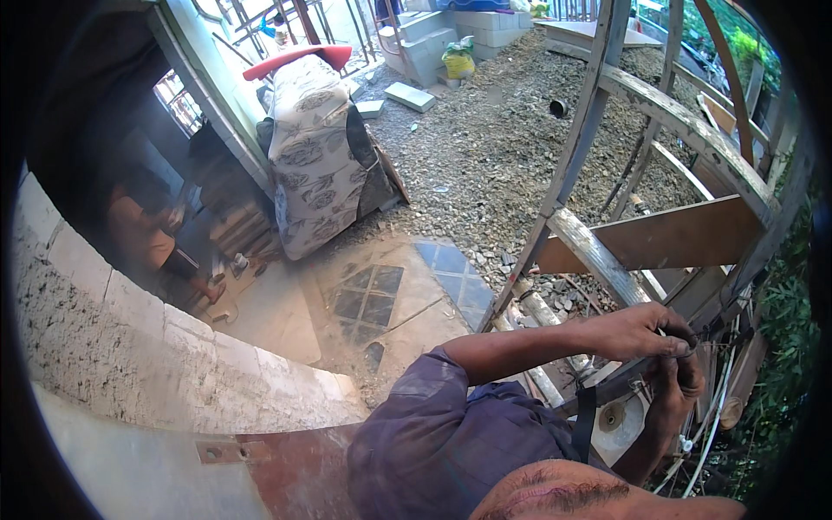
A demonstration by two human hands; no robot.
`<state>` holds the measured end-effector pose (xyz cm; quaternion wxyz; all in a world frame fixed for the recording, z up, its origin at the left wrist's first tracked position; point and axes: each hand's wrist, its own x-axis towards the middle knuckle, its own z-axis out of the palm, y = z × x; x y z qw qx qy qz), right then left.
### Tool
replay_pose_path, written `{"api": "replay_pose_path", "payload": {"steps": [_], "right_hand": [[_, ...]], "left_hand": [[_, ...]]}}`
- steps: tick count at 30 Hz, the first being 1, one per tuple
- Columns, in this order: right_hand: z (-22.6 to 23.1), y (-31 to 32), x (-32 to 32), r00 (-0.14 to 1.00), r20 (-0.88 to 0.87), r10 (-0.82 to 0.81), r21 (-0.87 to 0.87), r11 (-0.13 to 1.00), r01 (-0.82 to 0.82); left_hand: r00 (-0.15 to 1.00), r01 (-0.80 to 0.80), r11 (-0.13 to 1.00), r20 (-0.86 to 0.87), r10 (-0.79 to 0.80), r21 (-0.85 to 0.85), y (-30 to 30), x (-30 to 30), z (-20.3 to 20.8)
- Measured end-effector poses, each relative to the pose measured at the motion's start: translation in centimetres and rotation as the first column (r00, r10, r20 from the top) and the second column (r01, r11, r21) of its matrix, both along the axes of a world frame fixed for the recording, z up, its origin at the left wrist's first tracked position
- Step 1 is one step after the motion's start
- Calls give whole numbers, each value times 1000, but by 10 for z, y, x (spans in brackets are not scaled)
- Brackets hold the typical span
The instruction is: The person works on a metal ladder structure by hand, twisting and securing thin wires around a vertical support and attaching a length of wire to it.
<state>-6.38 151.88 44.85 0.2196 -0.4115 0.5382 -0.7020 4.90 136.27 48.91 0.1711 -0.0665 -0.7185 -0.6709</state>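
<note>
The person's left hand (646, 332) extends to the right side of the view, with its fingers curled and drawn narrow at the tips. The right hand (674, 388) is positioned just below it, fingers bent upward and close to those of the left. Whether either set of fingers retains a small part cannot be determined; the fingertips overlap and the detail is too small. The nearest large item is the paint-spotted ladder (598, 258), located beyond and above the hands; contact with it cannot be confirmed. A brown board (685, 236) lies behind the ladder's steps. White cables (716, 407) run beside the right hand, with foliage (790, 321) farther right. At left, a co-worker (143, 230) in an orange top is located inside a dim room, behind a block wall (173, 334). A flower-patterned covered object (312, 165) stands near the doorway, bordering the gravel (485, 130).
</note>
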Motion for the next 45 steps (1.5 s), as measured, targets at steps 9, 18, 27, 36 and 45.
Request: {"api": "replay_pose_path", "payload": {"steps": [9, 18, 27, 36, 45], "right_hand": [[6, 30, -28, 965, -149, -214, 142, 962, 235], [19, 3, -5, 941, -234, -243, 57, 963, 263], [42, 31, -35, 929, -223, -295, 185, 923, 337], [2, 17, 5, 961, -181, -209, -43, 978, 204], [65, 77, -38, 734, -600, -318, -110, 942, 318]], "left_hand": [[985, -157, 987, -70, 158, 18, 14, -16, -16], [831, -554, 694, -247, 499, -461, 34, -25, -24], [925, -371, 862, -218, 311, -346, 9, 4, 14], [912, -400, 853, -238, 335, -335, 27, 11, 23], [848, -497, 747, -428, 312, -441, 19, 14, 47]]}}
